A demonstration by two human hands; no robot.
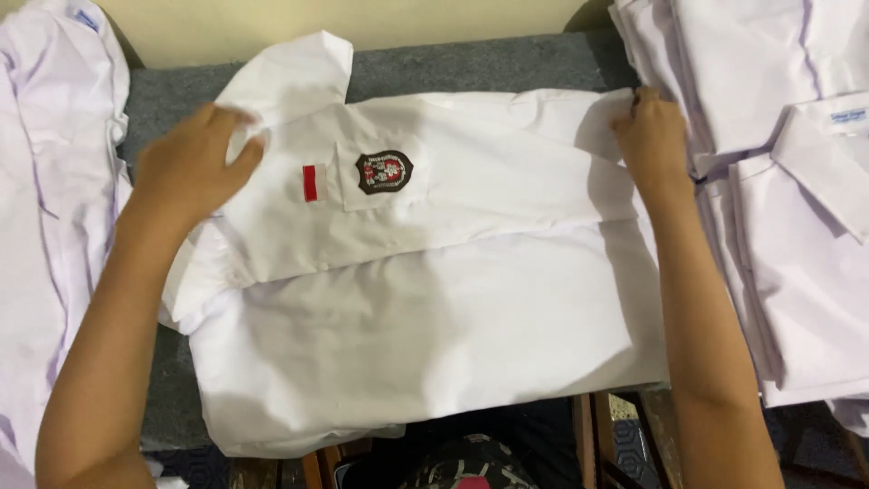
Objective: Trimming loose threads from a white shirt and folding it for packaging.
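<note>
White cotton garments (45, 226), crumpled and loosely heaped, are being seen along the far left edge, resting on the grey felt-like table covering (507, 63). Just beside that heap, the left hand (195, 163) is being laid palm-down on the shoulder area of the white short-sleeved school shirt (434, 308), with fingers slightly curled and gathered over a fold of fabric near the white collar (290, 72); cloth is being pressed or lightly pinched, though a full grip cannot be told. The shirt is being spread flat across the middle of the covering, lying sideways, collar end to the left and hem end to the right, with one panel folded over along a horizontal crease. A small red rectangular patch (310, 183) is being shown on the chest, and just to its right a dark shield-shaped embroidered badge (384, 172) is being carried on the breast pocket. A short sleeve is being left hanging at the lower left of the shirt. Further right, the right hand (652, 136) is being held at the shirt's far upper corner, fingers closed narrowly on the fabric edge. Touching that hand's outer side, a stack of folded white shirts (797, 226) is being kept at the right edge. Below the shirt, brown wooden slats (588, 435) are being glimpsed.
</note>
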